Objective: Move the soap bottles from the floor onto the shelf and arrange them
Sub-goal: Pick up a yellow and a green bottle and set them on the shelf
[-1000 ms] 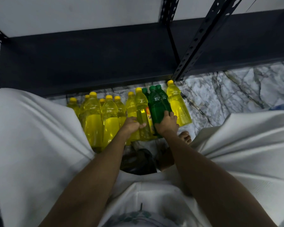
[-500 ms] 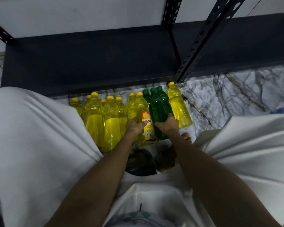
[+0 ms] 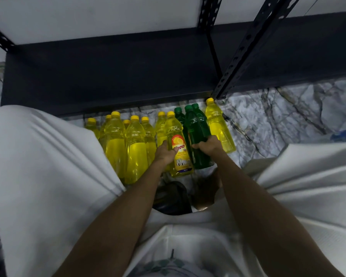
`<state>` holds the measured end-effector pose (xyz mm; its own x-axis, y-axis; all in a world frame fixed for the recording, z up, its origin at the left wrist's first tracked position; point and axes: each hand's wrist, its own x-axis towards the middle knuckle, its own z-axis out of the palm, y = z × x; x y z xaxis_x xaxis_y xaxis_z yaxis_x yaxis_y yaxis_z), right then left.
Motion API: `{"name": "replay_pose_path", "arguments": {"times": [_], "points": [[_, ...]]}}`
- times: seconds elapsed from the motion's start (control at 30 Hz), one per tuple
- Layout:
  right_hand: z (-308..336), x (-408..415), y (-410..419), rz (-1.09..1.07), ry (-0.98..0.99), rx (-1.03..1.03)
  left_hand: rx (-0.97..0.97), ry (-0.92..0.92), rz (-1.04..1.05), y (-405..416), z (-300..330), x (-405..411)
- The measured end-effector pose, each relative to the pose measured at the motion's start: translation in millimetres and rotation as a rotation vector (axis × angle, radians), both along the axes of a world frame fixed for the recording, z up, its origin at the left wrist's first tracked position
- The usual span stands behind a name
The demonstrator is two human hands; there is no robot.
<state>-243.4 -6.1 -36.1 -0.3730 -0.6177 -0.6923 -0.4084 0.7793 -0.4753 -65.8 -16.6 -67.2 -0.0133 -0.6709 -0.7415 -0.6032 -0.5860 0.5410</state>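
Since 0.5 s ago both hands have lifted their bottles a bit: the labelled yellow bottle (image 3: 179, 148) and the front green bottle (image 3: 198, 140) now sit higher & nearer the camera than the rest of the row, label turned more into view.

L hand (image 3: 165, 151) grips the labelled yellow bottle at mid-body, fingers clamped round its left side, thumb across the red/orange label. R hand (image 3: 208, 145) grips the front green bottle at mid-body, fingers curled tight round it. The 2 held bottles are side by side, touching or nearly so; can't tell if their bases are off the floor.

Other soap bottles stand upright on the marble floor (image 3: 288, 120) in a tight cluster just in front of the shelf (image 3: 108, 76): a bunch of yellow ones (image 3: 135, 148) to the left of the hands, 2 more green bottles (image 3: 179, 114) behind the held green one, & a single yellow bottle (image 3: 218, 124) at the far right, near the foot of the slotted upright (image 3: 248, 43). Lowest dark shelf board is bare where visible.

Person squats, white-clothed knees (image 3: 48, 166) either side of the arms, both forearms reaching down between them. A dark object (image 3: 174, 196) lies on the floor below the hands; too dim to ID.
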Motion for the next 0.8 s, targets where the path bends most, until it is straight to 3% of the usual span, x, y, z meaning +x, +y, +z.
{"name": "replay_pose_path", "arguments": {"times": [0.17,0.33,0.43,0.63,0.8], "points": [[0,-15,-8,-0.108,-0.157,0.046,0.097,-0.005,0.048,1,-3,-8],[-19,1,-5,0.016,0.067,0.094,0.132,-0.139,-0.040,-2,2,-23],[-19,11,-6,-0.041,0.078,0.096,0.088,-0.180,-0.025,-1,-3,-29],[-35,8,-5,-0.151,0.042,0.014,0.084,-0.089,0.005,-9,-11,-17],[-31,16,-2,-0.297,-0.121,-0.017,0.204,0.180,0.123,-25,-1,4]]}}
